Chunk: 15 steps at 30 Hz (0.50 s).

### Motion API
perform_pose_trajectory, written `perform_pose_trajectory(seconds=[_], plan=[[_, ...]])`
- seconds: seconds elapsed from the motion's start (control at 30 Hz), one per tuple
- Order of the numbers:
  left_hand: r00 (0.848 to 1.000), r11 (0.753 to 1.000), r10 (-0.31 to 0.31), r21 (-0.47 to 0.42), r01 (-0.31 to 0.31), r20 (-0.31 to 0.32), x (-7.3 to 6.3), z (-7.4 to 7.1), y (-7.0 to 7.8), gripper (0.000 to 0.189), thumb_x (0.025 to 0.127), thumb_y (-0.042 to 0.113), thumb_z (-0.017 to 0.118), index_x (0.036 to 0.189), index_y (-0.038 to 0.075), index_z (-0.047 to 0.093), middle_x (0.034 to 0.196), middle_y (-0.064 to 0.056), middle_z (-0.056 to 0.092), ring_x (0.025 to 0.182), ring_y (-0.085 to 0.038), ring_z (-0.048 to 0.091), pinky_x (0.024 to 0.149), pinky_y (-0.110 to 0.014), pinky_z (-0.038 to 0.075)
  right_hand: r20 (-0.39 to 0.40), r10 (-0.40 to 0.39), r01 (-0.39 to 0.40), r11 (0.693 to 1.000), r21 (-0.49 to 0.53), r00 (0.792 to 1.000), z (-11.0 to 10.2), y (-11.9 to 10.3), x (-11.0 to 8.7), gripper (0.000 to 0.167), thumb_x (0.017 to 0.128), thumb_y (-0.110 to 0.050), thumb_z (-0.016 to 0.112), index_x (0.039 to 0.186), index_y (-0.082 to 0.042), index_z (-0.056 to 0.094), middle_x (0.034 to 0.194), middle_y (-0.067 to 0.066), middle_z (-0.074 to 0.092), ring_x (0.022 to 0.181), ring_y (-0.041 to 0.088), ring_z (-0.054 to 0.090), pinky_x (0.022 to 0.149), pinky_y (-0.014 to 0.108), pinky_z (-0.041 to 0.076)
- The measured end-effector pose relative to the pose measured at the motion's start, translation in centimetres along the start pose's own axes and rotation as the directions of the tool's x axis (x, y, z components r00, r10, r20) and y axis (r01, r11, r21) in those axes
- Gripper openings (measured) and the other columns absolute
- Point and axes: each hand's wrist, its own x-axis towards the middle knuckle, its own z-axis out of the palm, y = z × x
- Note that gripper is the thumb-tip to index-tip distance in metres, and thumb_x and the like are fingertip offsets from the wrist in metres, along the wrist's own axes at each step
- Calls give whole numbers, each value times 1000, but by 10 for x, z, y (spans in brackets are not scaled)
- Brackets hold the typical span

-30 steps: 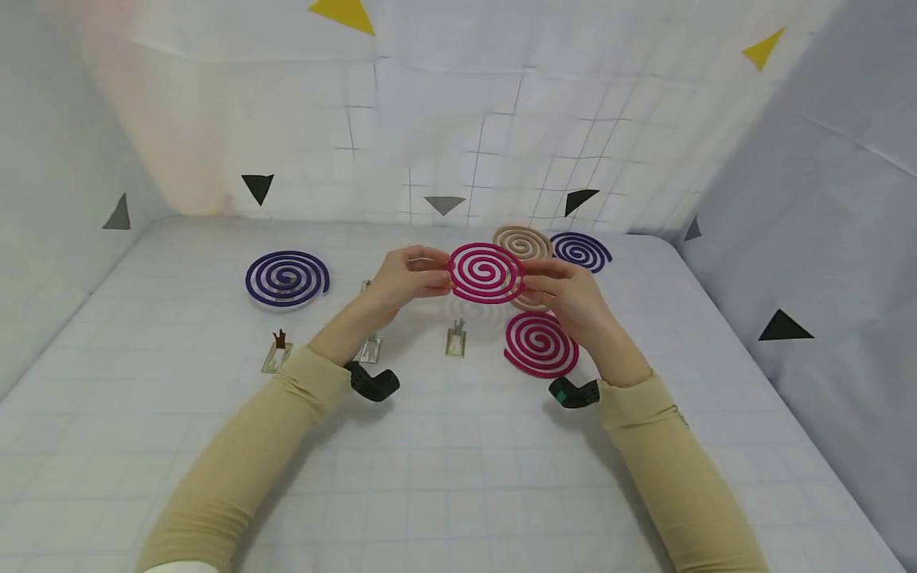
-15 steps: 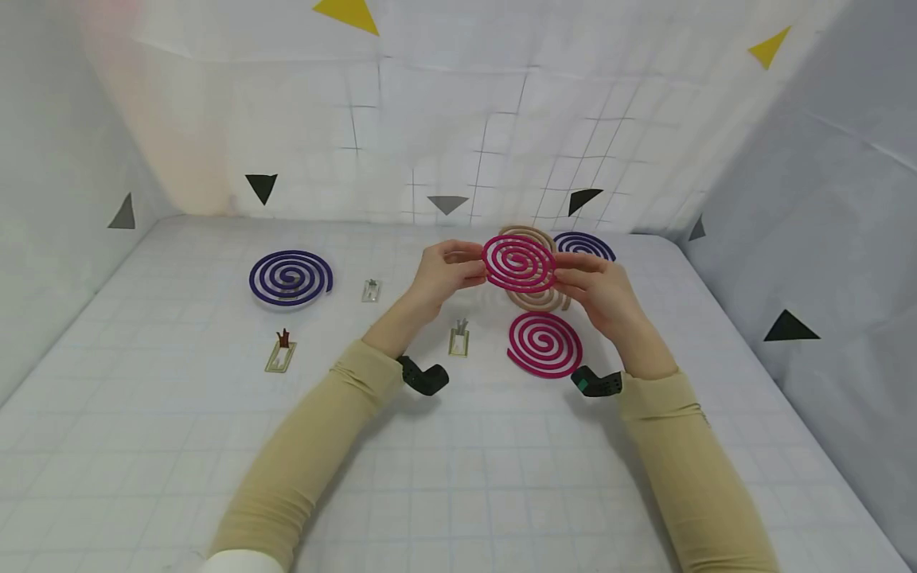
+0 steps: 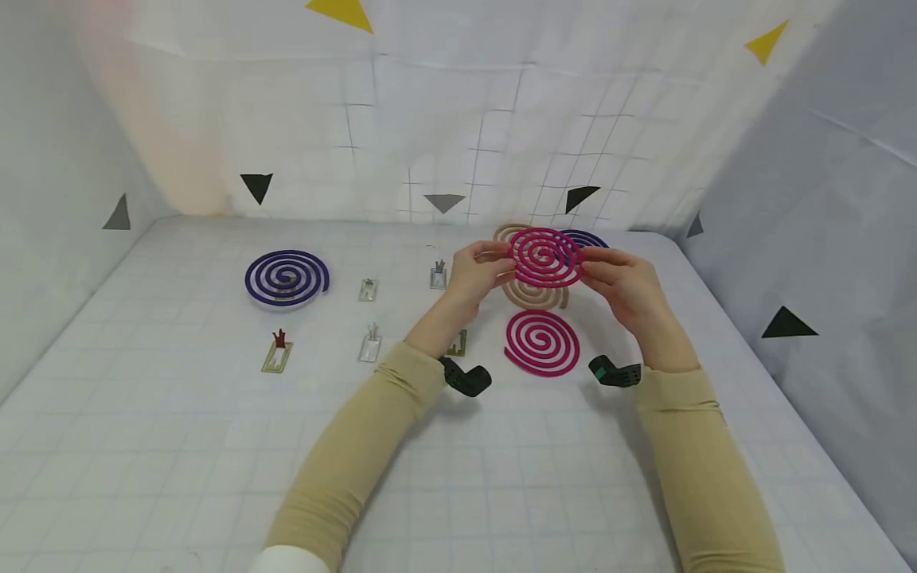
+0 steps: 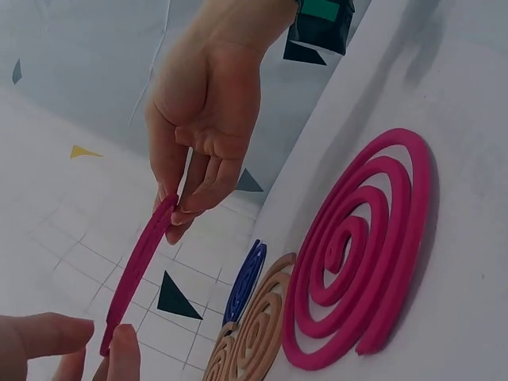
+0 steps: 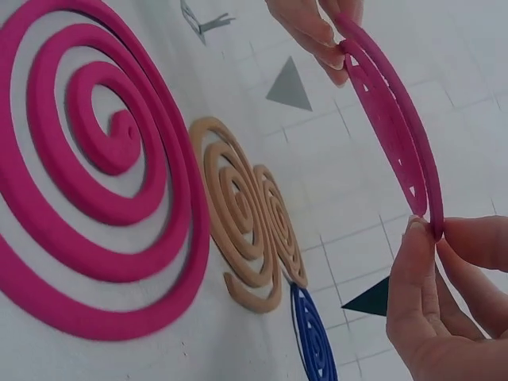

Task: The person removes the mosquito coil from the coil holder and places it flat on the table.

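A pink mosquito coil (image 3: 546, 256) is held in the air by its edges, between both hands. My left hand (image 3: 474, 277) pinches its left edge with fingertips and thumb. On the opposite edge, my right hand (image 3: 629, 288) pinches it the same way. Seen edge-on in the right wrist view, the held coil (image 5: 409, 131) shows two thin layers with a narrow gap. Below it another pink coil (image 3: 542, 342) lies flat on the table. Two tan coils (image 5: 238, 206) lie behind that one, partly hidden in the head view by the held coil.
A dark blue coil (image 3: 286, 276) sits at the left, raised above the table. Another blue coil (image 5: 315, 341) lies at the back right. Several small metal coil stands with upright prongs, such as a stand with brown prongs (image 3: 277, 354), are spread across the middle and left.
Both hands have carried the pink mosquito coil to the right and slightly back, over the tan coils. The stands that my left arm covered before now show.
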Motion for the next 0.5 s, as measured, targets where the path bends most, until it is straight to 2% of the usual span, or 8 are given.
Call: perform_pose_trajectory(seconds=[0.17, 0.43, 0.5], plan=[[1000, 999, -9, -36, 8, -20, 4, 13, -5, 35, 94, -5, 62, 128, -6, 58, 126, -21, 62, 88, -12, 64, 96, -34, 55, -30, 2, -2, 1000, 13, 1000, -8, -2, -1, 39, 94, -2, 65, 132, 2, 60, 121, 7, 58, 99, 13, 69, 91, 25, 54], [998, 994, -27, -106, 20, -59, 10, 38, -15, 31, 92, -5, 64, 123, -3, 62, 109, -12, 68, 78, -11, 64, 98, -42, 54, -78, -1, -2, 999, -38, 997, -25, -3, 2, 53, 95, -6, 64, 143, 6, 47, 118, 3, 61, 97, 9, 69, 88, 21, 55], [996, 992, -32, -122, 22, -81, 11, 47, -19, 30, 91, -5, 65, 121, -2, 64, 107, -13, 69, 77, -11, 65, 99, -44, 53, -81, -5, 4, 1000, -24, 997, -32, -4, 2, 51, 95, -5, 65, 142, 5, 49, 114, 1, 64, 95, 9, 70, 87, 21, 56]])
